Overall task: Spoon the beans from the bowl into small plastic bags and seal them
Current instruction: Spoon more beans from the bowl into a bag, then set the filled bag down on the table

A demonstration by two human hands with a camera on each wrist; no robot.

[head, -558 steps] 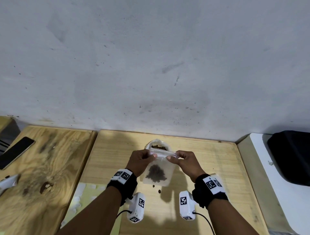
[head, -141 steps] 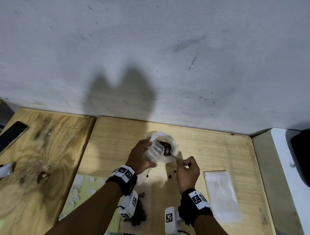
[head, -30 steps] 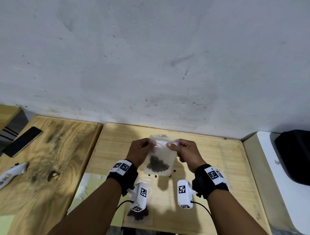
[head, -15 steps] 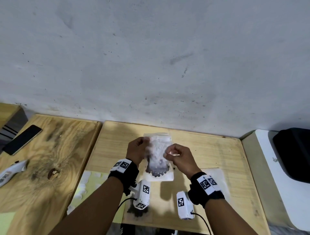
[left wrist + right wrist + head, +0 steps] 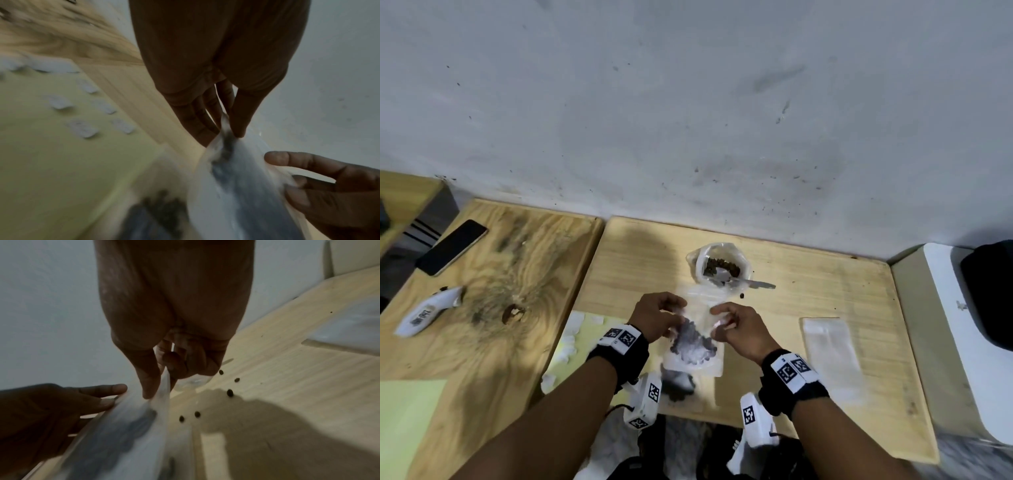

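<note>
A small clear bag of dark beans hangs just above the light wooden table, held between both hands. My left hand pinches its left edge between thumb and fingers. My right hand pinches the right edge, thumb in front. The bag is blurred in both wrist views. Behind it stands the bowl of beans, wrapped in plastic, with the spoon resting in it. Another filled bag lies under my left wrist.
An empty bag lies flat at the right. Loose beans are scattered on the table. A yellow sheet with white scraps lies to the left. On the darker left table lie a phone and a white handheld device. A white appliance stands at the right.
Both hands have brought the bag down and toward me, from upright in front of the bowl to low over the table. The bowl and spoon now show behind it.
</note>
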